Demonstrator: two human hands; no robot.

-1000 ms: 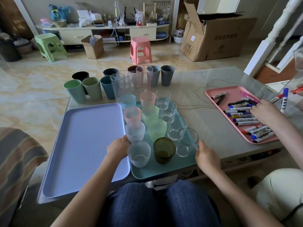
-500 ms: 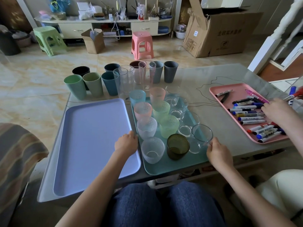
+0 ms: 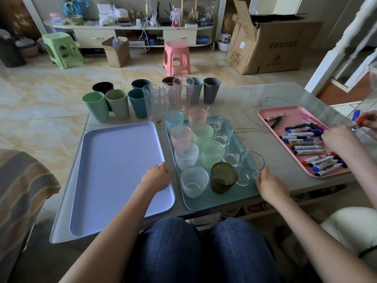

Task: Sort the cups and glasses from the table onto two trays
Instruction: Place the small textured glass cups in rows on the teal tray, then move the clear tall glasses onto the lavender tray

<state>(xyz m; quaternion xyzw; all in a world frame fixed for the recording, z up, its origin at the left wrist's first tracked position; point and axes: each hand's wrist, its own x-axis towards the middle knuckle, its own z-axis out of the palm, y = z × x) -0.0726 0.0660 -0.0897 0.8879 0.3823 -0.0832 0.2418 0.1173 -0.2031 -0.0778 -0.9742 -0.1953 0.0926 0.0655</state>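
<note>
1. Head view: I look down on a grey table [image 3: 265, 152] with two trays side by side in front of me. The lilac tray [image 3: 114, 180] lies on the left with nothing on it; its near end hangs over the table edge.
2. The teal tray [image 3: 206, 201] sits just right of it and carries short glasses in three rows: textured frosted, pink, green and blue ones, a dark olive glass [image 3: 223, 177], and clear ones along the right side.
3. My left hand [image 3: 156, 177] rests at the lilac tray's right rim, in the gap between the trays, fingers curled under. I cannot tell whether they pinch the rim or only lie on it.
4. My right hand [image 3: 269, 185] is at the teal tray's right edge, fingers round the base of a clear glass [image 3: 252, 163]. That glass is tilted, mouth toward me, over the tray's right rim.
5. At the far end of the table stand the cups [image 3: 117, 105]: green, teal, black and grey ones, with tall clear tumblers [image 3: 156, 103] bunched in the middle, all upright and off the trays.
6. To the right a pink tray [image 3: 265, 115] holds markers [image 3: 306, 148]. Another person's hand [image 3: 336, 139] lies over the markers; their second hand at the frame edge holds something red.
7. On the floor beyond: a pink stool [image 3: 177, 57], a green stool [image 3: 61, 49] and a big cardboard box [image 3: 275, 48].
</note>
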